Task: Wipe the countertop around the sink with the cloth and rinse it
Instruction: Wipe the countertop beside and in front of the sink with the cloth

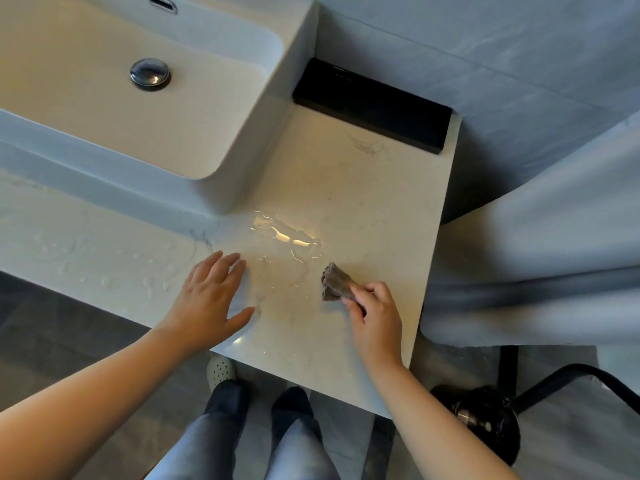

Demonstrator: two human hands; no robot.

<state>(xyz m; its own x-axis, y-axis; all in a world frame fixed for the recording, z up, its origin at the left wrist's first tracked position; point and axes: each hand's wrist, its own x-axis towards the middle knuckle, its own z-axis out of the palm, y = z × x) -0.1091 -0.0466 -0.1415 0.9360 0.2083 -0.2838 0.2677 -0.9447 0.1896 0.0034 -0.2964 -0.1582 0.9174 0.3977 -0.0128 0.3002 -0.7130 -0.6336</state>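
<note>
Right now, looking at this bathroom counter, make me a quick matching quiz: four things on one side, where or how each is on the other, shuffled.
Things:
1. cloth
2. left hand
3. puddle
4. black box

States:
A. against the wall
B. flat on the countertop, empty
C. bunched in the right hand
D. by the sink corner

Pairs: 1-C, 2-B, 3-D, 4-A

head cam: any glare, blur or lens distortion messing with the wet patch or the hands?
Head view: warm glare streaks on the puddle by the sink corner; droplets to the left read faintly. The countertop edges bow from the wide-angle lens. The pale curtain-like surface at right is smeared and soft. Left hand, right hand and cloth are fairly sharp, with soft shadows.
</note>
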